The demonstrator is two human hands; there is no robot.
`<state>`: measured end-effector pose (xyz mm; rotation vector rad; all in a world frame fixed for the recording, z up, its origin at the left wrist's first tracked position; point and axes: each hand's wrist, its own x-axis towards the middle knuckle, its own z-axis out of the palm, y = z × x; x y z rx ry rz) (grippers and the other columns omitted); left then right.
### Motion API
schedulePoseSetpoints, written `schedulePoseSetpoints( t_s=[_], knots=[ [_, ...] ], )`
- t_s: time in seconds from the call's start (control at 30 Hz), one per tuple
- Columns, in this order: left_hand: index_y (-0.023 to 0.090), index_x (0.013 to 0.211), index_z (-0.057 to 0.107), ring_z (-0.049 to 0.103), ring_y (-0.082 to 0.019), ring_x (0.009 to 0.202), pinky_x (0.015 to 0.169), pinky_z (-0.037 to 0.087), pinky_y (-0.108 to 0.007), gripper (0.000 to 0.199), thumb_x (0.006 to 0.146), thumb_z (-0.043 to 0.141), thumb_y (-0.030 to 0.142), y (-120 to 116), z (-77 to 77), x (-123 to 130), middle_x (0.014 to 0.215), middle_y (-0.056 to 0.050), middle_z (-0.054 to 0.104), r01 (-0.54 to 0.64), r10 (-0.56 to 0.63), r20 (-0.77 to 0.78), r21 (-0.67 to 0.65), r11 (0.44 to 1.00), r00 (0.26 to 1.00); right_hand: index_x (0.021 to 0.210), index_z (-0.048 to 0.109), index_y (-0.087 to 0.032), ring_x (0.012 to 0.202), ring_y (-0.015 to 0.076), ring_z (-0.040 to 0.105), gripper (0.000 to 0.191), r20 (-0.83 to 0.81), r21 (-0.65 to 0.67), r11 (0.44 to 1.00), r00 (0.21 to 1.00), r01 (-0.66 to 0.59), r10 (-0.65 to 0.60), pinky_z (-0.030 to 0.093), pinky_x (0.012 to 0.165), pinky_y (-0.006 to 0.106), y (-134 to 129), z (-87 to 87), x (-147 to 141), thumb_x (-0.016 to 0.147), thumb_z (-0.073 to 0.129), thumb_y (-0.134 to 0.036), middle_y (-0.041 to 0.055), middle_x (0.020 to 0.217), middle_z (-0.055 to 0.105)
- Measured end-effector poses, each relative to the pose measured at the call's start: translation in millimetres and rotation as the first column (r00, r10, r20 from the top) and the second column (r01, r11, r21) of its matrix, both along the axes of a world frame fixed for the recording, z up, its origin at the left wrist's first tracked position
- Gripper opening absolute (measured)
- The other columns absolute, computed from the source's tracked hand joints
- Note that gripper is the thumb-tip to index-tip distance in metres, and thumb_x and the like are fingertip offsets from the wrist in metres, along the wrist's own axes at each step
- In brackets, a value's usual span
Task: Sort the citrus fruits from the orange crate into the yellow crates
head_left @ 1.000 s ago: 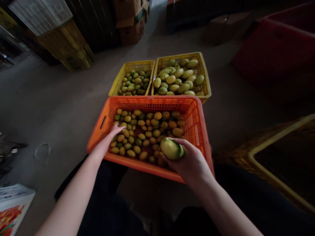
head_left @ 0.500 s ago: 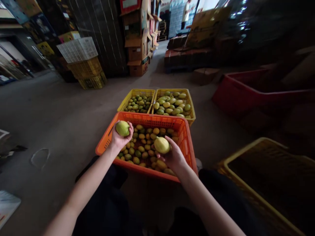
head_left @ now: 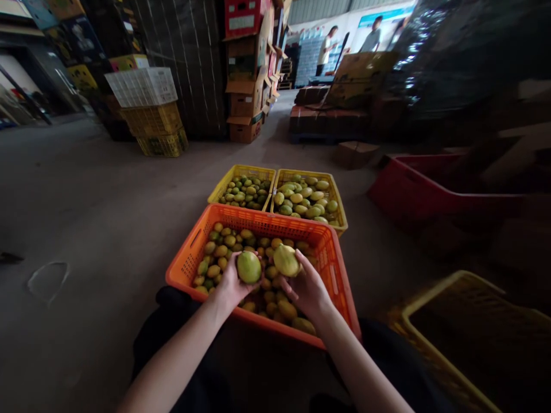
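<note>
Over the orange crate [head_left: 189,244], my left hand [head_left: 232,282] is closed around a rounded green fruit [head_left: 248,267]. Close beside it, my right hand [head_left: 306,285] grips a paler yellow-green fruit [head_left: 286,261] with a small nub at its top. A narrow gap separates the two held fruits. Below them, many smaller yellow and green fruits [head_left: 213,271] lie in the crate, partly hidden by my hands. I cannot tell the exact kind of fruit.
Two yellow crates of fruit, left [head_left: 224,178] and right [head_left: 339,201], stand beyond the orange one. A yellow crate [head_left: 434,292] is at lower right, a red bin [head_left: 400,189] behind it. Stacked cartons [head_left: 244,109] rise at the back, with people farther off.
My left hand has moved right and down with the green fruit, beside the fruit in my right hand. Both hands keep their hold. The camera view has tilted up slightly.
</note>
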<state>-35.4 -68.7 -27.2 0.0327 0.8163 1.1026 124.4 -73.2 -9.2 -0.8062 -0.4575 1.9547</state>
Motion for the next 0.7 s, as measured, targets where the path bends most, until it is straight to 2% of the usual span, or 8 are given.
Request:
schedulePoseSetpoints(
  t_s=[0.13, 0.27, 0.37, 0.5, 0.7],
  knots=[
    [0.02, 0.084, 0.059, 0.064, -0.014, 0.064, 0.056, 0.054, -0.025, 0.018, 0.082, 0.053, 0.037, 3.3, 4.7, -2.6, 0.074, -0.001, 0.066, -0.094, 0.094, -0.004, 0.029, 0.995, 0.996, 0.077, 0.063, -0.017, 0.032, 0.0094, 0.049, 0.025, 0.041, 0.025, 0.996, 0.996, -0.082, 0.081, 0.028, 0.026, 0.017, -2.7, 1.2, -8.1, 0.074, 0.062, -0.041, 0.0038, 0.061, 0.067],
    [0.02, 0.081, 0.059, 0.064, -0.014, 0.064, 0.054, 0.052, -0.023, 0.012, 0.077, 0.059, 0.031, 0.9, 10.4, -8.1, 0.073, 0.0, 0.065, -0.101, 0.103, -0.024, 0.071, 0.992, 0.994, 0.066, 0.06, -0.015, 0.03, 0.0121, 0.048, 0.034, 0.054, -0.072, 0.981, 0.982, -0.179, 0.183, 0.026, 0.025, 0.018, -4.8, -1.5, -15.7, 0.08, 0.051, -0.045, 0.0055, 0.047, 0.06],
    [0.018, 0.078, 0.06, 0.063, -0.013, 0.06, 0.05, 0.05, -0.024, 0.014, 0.077, 0.056, 0.031, -4.7, 12.0, -12.0, 0.07, 0.0, 0.063, -0.106, 0.112, -0.071, 0.088, 0.991, 0.991, 0.066, 0.059, -0.016, 0.032, 0.0118, 0.049, 0.028, 0.072, -0.137, 0.984, 0.989, -0.115, 0.126, 0.027, 0.025, 0.018, -4.4, -7.4, -18.2, 0.08, 0.052, -0.038, 0.0049, 0.05, 0.062],
    [0.015, 0.073, 0.061, 0.061, -0.013, 0.054, 0.047, 0.049, -0.024, 0.018, 0.077, 0.055, 0.032, -9.3, 11.5, -14.8, 0.067, -0.001, 0.063, -0.102, 0.116, -0.121, 0.117, 0.988, 0.986, 0.068, 0.058, -0.018, 0.035, 0.0108, 0.05, 0.019, 0.116, -0.11, 0.993, 0.992, -0.029, 0.042, 0.033, 0.028, 0.019, -2.5, -13.9, -17.0, 0.077, 0.062, -0.034, 0.0001, 0.053, 0.063],
    [0.013, 0.066, 0.062, 0.06, -0.013, 0.053, 0.043, 0.044, -0.022, 0.023, 0.074, 0.055, 0.034, -8.3, 12.8, -14.4, 0.064, -0.002, 0.063, -0.068, 0.117, -0.206, 0.231, 0.971, 0.972, 0.07, 0.059, -0.017, 0.029, 0.0097, 0.047, 0.031, 0.203, -0.142, 0.983, 0.968, -0.118, 0.146, 0.027, 0.025, 0.018, -1.7, -11.2, -19.7, 0.08, 0.056, -0.046, -0.0012, 0.049, 0.059]
  ],
)
